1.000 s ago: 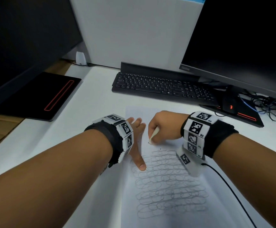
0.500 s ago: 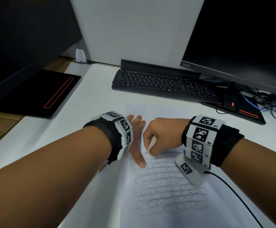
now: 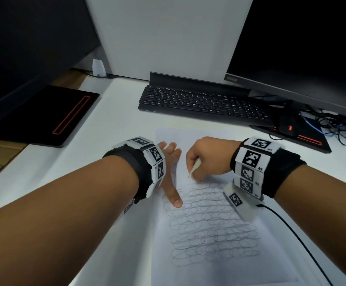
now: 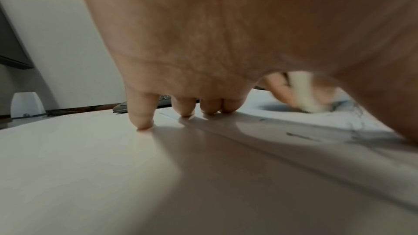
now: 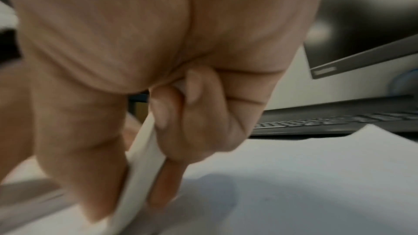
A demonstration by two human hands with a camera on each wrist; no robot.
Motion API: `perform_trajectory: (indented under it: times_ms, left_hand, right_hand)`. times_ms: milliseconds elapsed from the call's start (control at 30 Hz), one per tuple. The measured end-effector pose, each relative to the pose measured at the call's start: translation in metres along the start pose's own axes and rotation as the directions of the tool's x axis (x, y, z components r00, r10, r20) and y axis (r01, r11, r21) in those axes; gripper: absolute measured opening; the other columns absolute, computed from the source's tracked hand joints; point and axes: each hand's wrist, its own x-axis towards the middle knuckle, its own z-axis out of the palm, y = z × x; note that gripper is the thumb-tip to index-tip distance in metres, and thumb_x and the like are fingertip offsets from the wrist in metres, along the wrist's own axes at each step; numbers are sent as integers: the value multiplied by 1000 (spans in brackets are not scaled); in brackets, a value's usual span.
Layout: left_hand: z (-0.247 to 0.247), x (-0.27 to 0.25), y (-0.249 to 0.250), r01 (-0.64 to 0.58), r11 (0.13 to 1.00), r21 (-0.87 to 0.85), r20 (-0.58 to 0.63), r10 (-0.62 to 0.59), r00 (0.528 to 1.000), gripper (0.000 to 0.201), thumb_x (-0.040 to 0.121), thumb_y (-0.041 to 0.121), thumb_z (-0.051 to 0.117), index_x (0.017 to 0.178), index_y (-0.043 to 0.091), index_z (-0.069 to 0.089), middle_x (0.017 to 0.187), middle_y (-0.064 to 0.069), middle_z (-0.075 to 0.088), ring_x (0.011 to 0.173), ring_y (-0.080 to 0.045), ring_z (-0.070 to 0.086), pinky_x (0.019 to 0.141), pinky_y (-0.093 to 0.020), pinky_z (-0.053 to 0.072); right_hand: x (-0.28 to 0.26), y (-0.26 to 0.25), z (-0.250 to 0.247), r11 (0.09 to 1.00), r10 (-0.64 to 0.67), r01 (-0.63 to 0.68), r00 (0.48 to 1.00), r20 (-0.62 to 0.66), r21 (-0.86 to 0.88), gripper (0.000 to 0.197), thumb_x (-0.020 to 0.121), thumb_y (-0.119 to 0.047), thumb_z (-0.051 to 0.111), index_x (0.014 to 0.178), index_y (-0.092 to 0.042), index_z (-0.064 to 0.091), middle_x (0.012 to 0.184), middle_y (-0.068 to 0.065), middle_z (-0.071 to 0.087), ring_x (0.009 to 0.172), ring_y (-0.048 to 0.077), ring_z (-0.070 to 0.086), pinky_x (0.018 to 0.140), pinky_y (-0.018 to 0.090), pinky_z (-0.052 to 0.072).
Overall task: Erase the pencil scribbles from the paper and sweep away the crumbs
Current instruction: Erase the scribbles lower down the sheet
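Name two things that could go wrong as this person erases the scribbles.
The white sheet of paper could crease or tear: the left hand pins only its upper left edge while the right hand rubs the white eraser nearby. Crumbs could scatter toward the black keyboard just beyond.

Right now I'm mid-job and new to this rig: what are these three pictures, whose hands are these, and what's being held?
No machine: a person's two bare hands, wearing wrist bands with cameras. The big picture looks down from a head camera; the other two look along each hand. On the white desk lies a paper covered in pencil scribbles, a keyboard behind it. The left hand presses flat on the paper's edge, thumb on the scribbles. The right hand pinches a white eraser against the paper.
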Motion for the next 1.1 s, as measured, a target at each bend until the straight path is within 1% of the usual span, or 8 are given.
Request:
perform_trajectory:
  times_ms: [100, 233, 400, 567, 667, 733, 867, 1100]
  left_hand:
    - [1, 2, -1, 0, 1000, -4, 16, 0, 1000, 136, 64, 70, 75, 156, 19, -12, 163, 0, -16, 150, -24, -13, 119, -50, 7]
    - [3, 1, -2, -10, 999, -32, -24, 9, 1000, 131, 63, 67, 77, 156, 20, -1, 163, 1, -4, 150, -22, -4, 118, -49, 13]
    - [2, 1, -1, -7, 1000, -11, -6, 7, 1000, 135, 64, 68, 76, 156, 18, -9, 163, 0, -12, 150, -23, -10, 119, -48, 9]
    - [3, 1, -1, -8, 1000, -20, -26, 8, 1000, 131, 63, 67, 78, 156, 20, -2, 164, 1, -4, 150, -21, -4, 118, -48, 13]
    - [2, 1, -1, -11, 1000, -9, -12, 11, 1000, 133, 65, 68, 76, 156, 19, -7, 164, 1, -8, 150, -23, -8, 119, -47, 10]
    - [2, 1, -2, -11, 1000, -12, -24, 11, 1000, 132, 64, 68, 77, 156, 19, -3, 163, 1, -2, 150, -22, -3, 118, -47, 13]
    - [3, 1, -1, -11, 999, -31, -32, 10, 999, 127, 63, 66, 79, 156, 20, 4, 162, 1, 4, 150, -21, 2, 117, -47, 17]
    - [-1, 9, 7, -11, 999, 39, -105, 15, 994, 121, 55, 74, 78, 148, 17, 27, 152, -5, 24, 141, -23, 21, 114, -44, 25]
  right_hand:
    - [-4, -8, 5, 997, -60, 65, 993, 106, -40, 5, 78, -24, 71, 83, -25, 73, 72, -17, 69, 75, -1, 61, 77, 25, 54]
    - [0, 6, -3, 1000, 28, -29, 999, -30, -1, 5, 78, -25, 73, 82, -23, 74, 81, -11, 72, 82, 6, 64, 82, 33, 57]
    - [-6, -4, 7, 998, -62, 65, 993, 96, -21, 8, 78, -25, 73, 86, -23, 74, 79, -13, 70, 78, 1, 61, 74, 23, 52]
    - [0, 8, -3, 1000, 28, -28, 999, -41, -10, 7, 79, -25, 72, 84, -21, 74, 82, -8, 71, 84, 12, 65, 77, 31, 56]
    - [-5, -2, 7, 1000, -30, 30, 997, 74, -7, 5, 77, -24, 72, 82, -24, 73, 73, -14, 67, 78, 3, 61, 71, 21, 50]
    - [-4, 0, 4, 1000, -24, 25, 996, 87, -14, 5, 78, -25, 73, 82, -23, 74, 76, -14, 69, 78, 2, 62, 71, 20, 50]
    - [9, 20, -7, 996, 87, -88, 994, -59, 1, 6, 79, -28, 74, 81, -22, 74, 85, -7, 74, 85, 13, 67, 79, 31, 56]
    - [11, 17, -4, 995, 94, -96, 993, -74, -15, 8, 81, -22, 74, 86, -16, 74, 81, -6, 71, 73, 7, 59, 70, 26, 51]
